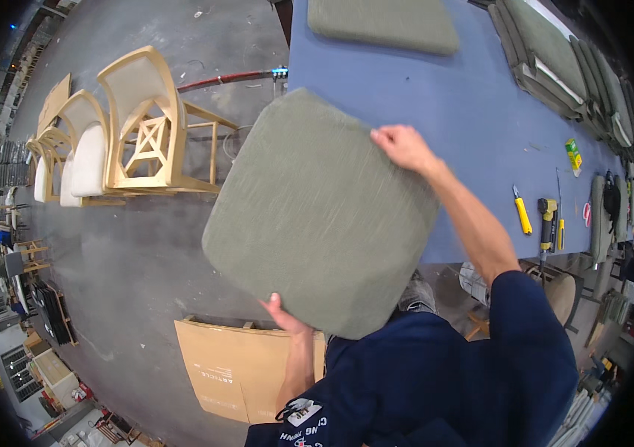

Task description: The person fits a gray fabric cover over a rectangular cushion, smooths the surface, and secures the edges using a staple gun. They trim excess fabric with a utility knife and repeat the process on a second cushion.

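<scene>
A grey-green upholstered seat cushion [324,216], squarish with rounded corners, is held up in front of me, tilted, its fabric face toward me. My left hand [285,316] grips its near lower edge, the thumb on the fabric and the other fingers hidden underneath. At the cushion's far right edge, my right hand [405,147] has its fingers closed on the rim. Part of the cushion overlaps the blue-topped table [473,149], while the rest hangs out over the floor. Another cushion [384,24] of the same colour lies at the table's far side.
Stacked cushions [544,59] line the table's right side. Near its front right lie a yellow-handled tool [522,212], a yellow-black power tool [548,223] and a small green-yellow box [573,156]. Wooden chairs [149,127] stand at left. Cardboard [227,372] sits below my left hand.
</scene>
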Motion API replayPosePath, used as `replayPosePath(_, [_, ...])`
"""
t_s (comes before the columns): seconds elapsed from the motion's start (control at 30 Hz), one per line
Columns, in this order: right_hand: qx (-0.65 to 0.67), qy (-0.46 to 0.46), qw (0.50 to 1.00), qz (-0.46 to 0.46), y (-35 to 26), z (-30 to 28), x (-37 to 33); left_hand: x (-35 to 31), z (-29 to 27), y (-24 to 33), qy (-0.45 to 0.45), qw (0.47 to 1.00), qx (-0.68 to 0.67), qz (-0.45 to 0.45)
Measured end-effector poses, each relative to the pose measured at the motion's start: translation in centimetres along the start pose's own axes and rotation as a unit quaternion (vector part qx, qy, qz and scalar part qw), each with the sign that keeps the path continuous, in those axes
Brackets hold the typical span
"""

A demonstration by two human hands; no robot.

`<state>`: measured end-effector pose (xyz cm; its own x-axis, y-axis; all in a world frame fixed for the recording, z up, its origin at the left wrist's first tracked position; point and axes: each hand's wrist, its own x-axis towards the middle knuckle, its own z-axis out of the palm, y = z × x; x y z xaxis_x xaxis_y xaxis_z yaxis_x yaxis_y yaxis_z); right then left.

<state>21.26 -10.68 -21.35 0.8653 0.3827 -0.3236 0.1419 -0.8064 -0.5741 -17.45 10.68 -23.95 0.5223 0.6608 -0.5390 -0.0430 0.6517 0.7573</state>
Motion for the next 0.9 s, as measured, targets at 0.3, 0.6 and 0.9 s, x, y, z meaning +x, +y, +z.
replayPosePath(0.3, [-0.188, 0.203, 0.955, -0.11, 8.0, -7.5, 6.0, -7.2, 9.2, -6.1, -0.395, 0.774, 0.384, -0.312])
replayPosePath(0.6, [-0.009, 0.301, 0.945, 0.126, 10.8, 3.6, -21.8, 7.8, 31.3, -1.4, -0.399, 0.578, 0.616, 0.358])
replayPosePath(0.9, [-0.051, 0.267, 0.929, 0.252, 5.8, 10.0, -25.3, 18.2, 49.9, -11.6, -0.507, 0.331, 0.681, 0.412])
